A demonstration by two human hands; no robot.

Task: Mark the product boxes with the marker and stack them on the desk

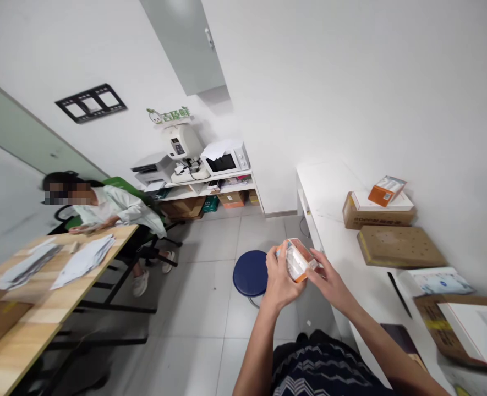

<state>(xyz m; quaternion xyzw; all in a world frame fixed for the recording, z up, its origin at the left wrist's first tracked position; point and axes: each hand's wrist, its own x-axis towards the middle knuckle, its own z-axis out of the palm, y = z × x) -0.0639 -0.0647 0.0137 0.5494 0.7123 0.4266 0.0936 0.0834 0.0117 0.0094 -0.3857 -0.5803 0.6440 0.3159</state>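
Observation:
Between my two hands is a small orange and white box [296, 258], held tilted above the floor in front of me. My left hand [279, 272] wraps round its left side and underside, with fingers over the edge. The fingers of my right hand [328, 279] press on the box's right end. What the box contains cannot be made out. A similar orange and white box [387, 190] rests on top of a stacked carton at the right.
A white counter [329, 203] on the right bears brown cartons [400, 246], a tissue pack [441, 281] and a black pen-like stick [399, 294]. A blue stool [250, 273] stands beyond my hands. At left a seated person [119, 203] handles something at a wooden table [115, 247] with paper stacks.

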